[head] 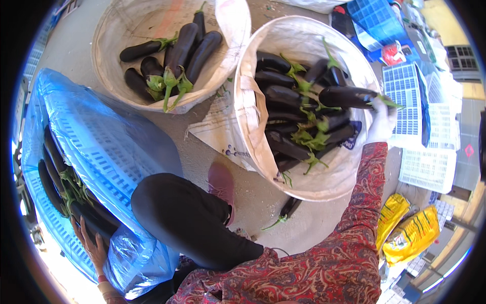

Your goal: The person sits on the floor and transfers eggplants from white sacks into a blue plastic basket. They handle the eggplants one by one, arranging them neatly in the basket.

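My right hand (381, 121), in a white glove, grips a dark purple eggplant (343, 97) near its green stem end. It is over the right side of a round white woven-fabric container (303, 24), above a pile of eggplants (286, 97). My left hand (89, 243) is bare, with its fingers spread against an eggplant (89, 218) in a crate (64, 235) lined with blue plastic film (114, 114). More eggplants lie in that crate, their green calyxes bunched together.
A second round fabric container (99, 49) holds several eggplants (182, 49). One eggplant (290, 207) lies on the concrete floor (262, 212). White plastic crates (402, 98) and yellow printed bags (412, 235) stand at the right. My bent knee (163, 201) is beside the blue film.
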Demonstrator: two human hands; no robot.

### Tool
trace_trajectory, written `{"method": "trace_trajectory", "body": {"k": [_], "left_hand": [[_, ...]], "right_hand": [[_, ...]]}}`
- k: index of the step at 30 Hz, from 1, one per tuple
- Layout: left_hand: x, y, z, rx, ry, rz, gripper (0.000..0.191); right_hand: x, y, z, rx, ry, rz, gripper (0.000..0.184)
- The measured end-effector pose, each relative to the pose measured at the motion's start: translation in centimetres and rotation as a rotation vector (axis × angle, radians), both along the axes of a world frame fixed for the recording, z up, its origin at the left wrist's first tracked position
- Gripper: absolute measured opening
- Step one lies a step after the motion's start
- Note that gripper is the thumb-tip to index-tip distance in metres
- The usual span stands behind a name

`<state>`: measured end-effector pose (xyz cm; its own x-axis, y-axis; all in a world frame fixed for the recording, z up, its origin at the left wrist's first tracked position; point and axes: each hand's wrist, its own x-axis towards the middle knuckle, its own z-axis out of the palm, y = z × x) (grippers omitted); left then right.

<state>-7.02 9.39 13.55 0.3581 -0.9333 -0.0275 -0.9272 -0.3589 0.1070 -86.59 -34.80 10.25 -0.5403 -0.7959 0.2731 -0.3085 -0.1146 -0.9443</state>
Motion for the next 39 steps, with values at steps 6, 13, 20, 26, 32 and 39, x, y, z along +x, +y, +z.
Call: {"method": "trace_trajectory", "body": {"k": [6,13,20,26,32,39], "left_hand": [[-0.8,-0.8,-0.1,-0.031,0.023,-0.01,0.062],[-1.7,-1.5,0.8,-0.049,-0.053,-0.007,0.068],[-2.5,-3.0,0.5,-0.171,0.032,0.048,0.075],[-2.9,-1.9,2.6,-0.1,-0.022,0.192,0.074],[-3.4,-2.1,1.3,-0.149,0.009,0.226,0.073],[-2.2,-0.6,0.7,-0.183,-0.004,0.207,0.077]], "right_hand": [[2.5,3.7,-2.5,-0.089,-0.831,0.306,0.059],[12.8,-2.5,2.3,0.138,-1.135,0.968,0.06],[39.1,-2.1,11.7,0.294,-0.899,1.308,0.061],[58.5,5.0,13.9,0.444,-1.016,2.069,0.071],[69.9,18.0,6.3,0.422,-0.258,1.525,0.084],[69.5,25.6,2.3,0.666,0.214,1.484,0.076]]}}
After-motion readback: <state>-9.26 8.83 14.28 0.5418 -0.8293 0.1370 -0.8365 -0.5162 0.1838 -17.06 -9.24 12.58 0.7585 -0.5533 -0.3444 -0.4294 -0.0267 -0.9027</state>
